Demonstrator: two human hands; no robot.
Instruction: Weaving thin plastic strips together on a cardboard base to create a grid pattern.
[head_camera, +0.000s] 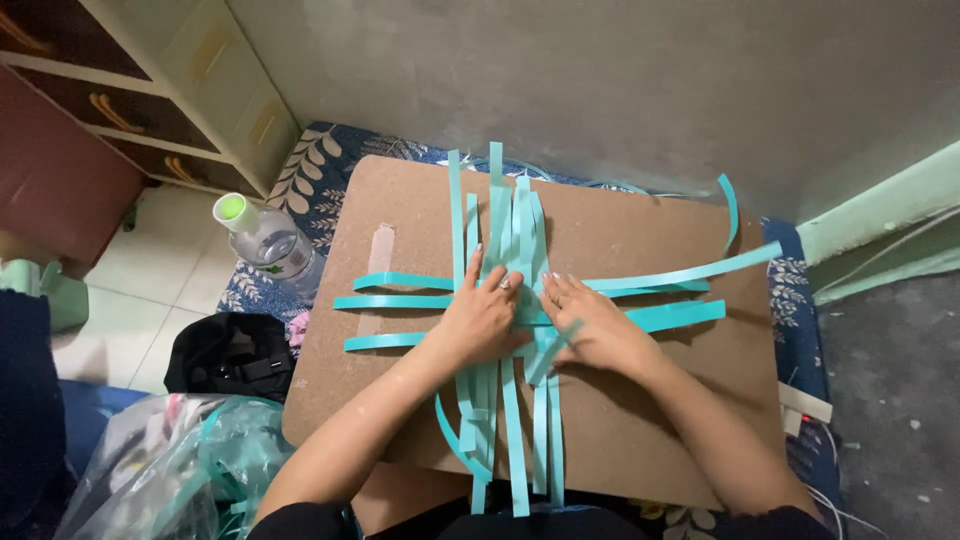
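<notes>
left hand (482, 318): ring on one finger | right hand (592, 328): bare | forearms: bare | clothing: dark at bottom edge

Brown board (640, 400) filling the centre of the frame, resting on a blue leaf-patterned mat (320, 180) whose edges show at upper left and right. Directly on the board: teal paper strips (520, 215), one set running top to bottom at centre, another set crossing left to right at mid-frame, interlaced where they meet. A piece of clear tape (378, 250) lies on the board's left part. A plastic bottle (268, 240) lies on the mat at left.
</notes>
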